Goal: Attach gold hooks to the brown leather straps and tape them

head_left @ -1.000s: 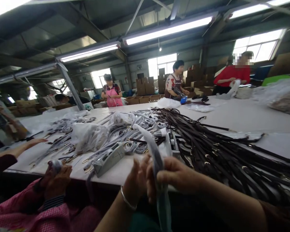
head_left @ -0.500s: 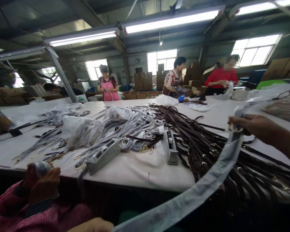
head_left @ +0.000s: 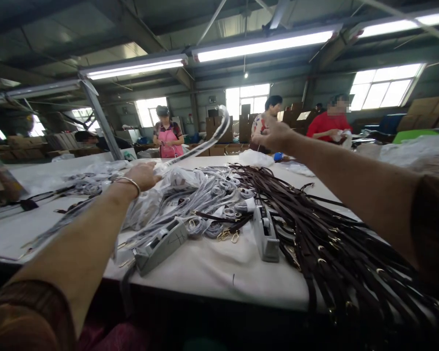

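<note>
My left hand (head_left: 142,176), with a bracelet on the wrist, is closed on one end of a strap in clear plastic wrap (head_left: 201,145). The strap arcs up to the right, and its curled far end hangs in the air. To the right of that end, my right hand (head_left: 274,137) is raised over the table, fingers apart, with no strap visibly in it. Below are a pile of wrapped straps (head_left: 201,192) and a heap of dark brown straps with metal fittings (head_left: 307,219).
Two grey tape dispensers stand near the table's front edge, one on the left (head_left: 161,246) and one on the right (head_left: 266,236). Plastic bags (head_left: 142,209) lie by the wrapped straps. Across the table are several people, one in a pink apron (head_left: 168,139), with cardboard boxes (head_left: 413,114) behind.
My left hand has risen from the bottom edge to above the pile with the strap. My right hand has moved left and let go of it. A co-worker's hands at lower left are now hidden.
</note>
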Demonstrator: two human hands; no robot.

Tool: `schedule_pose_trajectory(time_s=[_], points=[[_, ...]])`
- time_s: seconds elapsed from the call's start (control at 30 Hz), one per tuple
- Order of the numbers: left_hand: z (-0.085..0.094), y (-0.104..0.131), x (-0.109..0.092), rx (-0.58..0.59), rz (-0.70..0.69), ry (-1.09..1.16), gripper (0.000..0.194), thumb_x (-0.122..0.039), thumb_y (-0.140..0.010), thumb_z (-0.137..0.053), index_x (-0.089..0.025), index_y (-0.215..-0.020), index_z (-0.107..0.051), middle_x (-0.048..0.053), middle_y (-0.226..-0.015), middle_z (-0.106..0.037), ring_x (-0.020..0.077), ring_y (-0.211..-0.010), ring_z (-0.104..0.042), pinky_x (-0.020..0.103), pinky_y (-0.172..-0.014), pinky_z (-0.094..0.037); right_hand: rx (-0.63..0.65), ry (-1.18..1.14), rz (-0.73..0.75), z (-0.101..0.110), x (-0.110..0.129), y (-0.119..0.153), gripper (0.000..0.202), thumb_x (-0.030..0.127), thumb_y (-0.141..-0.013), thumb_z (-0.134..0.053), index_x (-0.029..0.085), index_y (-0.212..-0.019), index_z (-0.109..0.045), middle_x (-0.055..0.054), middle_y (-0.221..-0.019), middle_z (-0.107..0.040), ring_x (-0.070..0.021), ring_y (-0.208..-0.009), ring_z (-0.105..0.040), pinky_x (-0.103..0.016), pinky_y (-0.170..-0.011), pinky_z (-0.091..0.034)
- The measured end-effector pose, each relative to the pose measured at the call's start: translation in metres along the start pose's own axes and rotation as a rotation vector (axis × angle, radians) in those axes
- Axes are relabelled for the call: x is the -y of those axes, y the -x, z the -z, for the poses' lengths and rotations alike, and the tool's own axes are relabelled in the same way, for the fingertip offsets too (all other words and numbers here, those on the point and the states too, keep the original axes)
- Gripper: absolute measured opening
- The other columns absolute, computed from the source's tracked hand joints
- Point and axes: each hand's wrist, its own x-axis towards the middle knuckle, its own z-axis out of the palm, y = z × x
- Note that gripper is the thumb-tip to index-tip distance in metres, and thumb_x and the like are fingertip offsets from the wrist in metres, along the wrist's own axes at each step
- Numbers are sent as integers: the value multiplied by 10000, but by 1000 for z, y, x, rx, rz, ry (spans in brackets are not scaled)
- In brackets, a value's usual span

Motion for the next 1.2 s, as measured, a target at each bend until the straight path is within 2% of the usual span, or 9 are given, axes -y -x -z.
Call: schedule_pose_trajectory(time_s=[0.1,0.23,0.3,0.53,0.73,0.93,1.07,1.13,1.2], points=[[-72,16,-5,-54,-46,-59,483,-273,-879,-494,-48,-1306,-520,243,-1391,-500,391,-1344,-374,563,-1114,-259,257,49,68,-50,-4,81,530,164,-682,-764,89,-1197,-662,-187,-1418,-523,-329,-1325,-473,-431,-1119,-338],[-174,59,-15,169,-214,-41,318,-300,-877,-587,-174,-1157,-671,109,-1209,-651,245,-1171,-567,347,-1049,-408,787,0,42,-92,-9,225,413,206,-792,-663,166,-1203,-676,-178,-1503,-435,-325,-1353,-468,-465,-1131,-377],[-212,73,-21,269,-244,-40,239,-313,-899,-597,-178,-1070,-693,82,-1117,-685,212,-1071,-618,360,-994,-458,906,-31,-95,-96,-5,282,408,212,-792,-639,179,-1197,-684,-169,-1465,-488,-321,-1314,-514,-443,-1119,-402],[-267,72,-59,331,-247,-112,388,-446,-930,-566,-145,-1171,-611,113,-1213,-622,258,-1118,-592,486,-964,-483,974,-130,-354,-93,-4,362,399,182,-745,-631,193,-1136,-713,-116,-1365,-592,-272,-1259,-560,-323,-1087,-429],[-261,47,-83,443,-318,-193,307,-384,-912,-615,-153,-1114,-635,86,-1159,-647,250,-1096,-602,503,-978,-472,931,-231,-326,-102,-13,374,370,171,-715,-639,207,-1073,-725,-76,-1202,-673,-234,-1094,-636,-276,-989,-476],[-196,47,-101,381,-404,-207,258,-345,-926,-539,-130,-950,-680,145,-1012,-699,292,-975,-649,436,-857,-480,815,-200,-390,-98,-23,362,268,195,-767,-599,200,-991,-745,-65,-993,-736,-220,-942,-672,-307,-890,-502],[-135,97,-109,291,-450,-133,381,-442,-960,-404,-162,-885,-651,116,-886,-688,271,-869,-647,351,-745,-454,672,-418,-555,-122,-41,335,286,281,-845,-533,152,-1025,-715,-80,-910,-740,-211,-825,-687,-339,-775,-540],[-110,139,-110,349,-486,94,428,-476,-977,-357,-185,-783,-605,40,-732,-634,193,-718,-606,283,-656,-432,507,-456,-629,-137,-47,321,372,312,-872,-497,124,-1160,-638,-116,-987,-718,-213,-794,-681,-350,-688,-555],[-90,187,-106,477,-496,363,448,-495,-974,-368,-192,-697,-547,0,-646,-559,153,-637,-547,251,-605,-413,269,-280,-489,-144,-49,309,505,273,-843,-533,110,-1321,-516,-184,-1207,-630,-264,-979,-647,-416,-776,-553]])
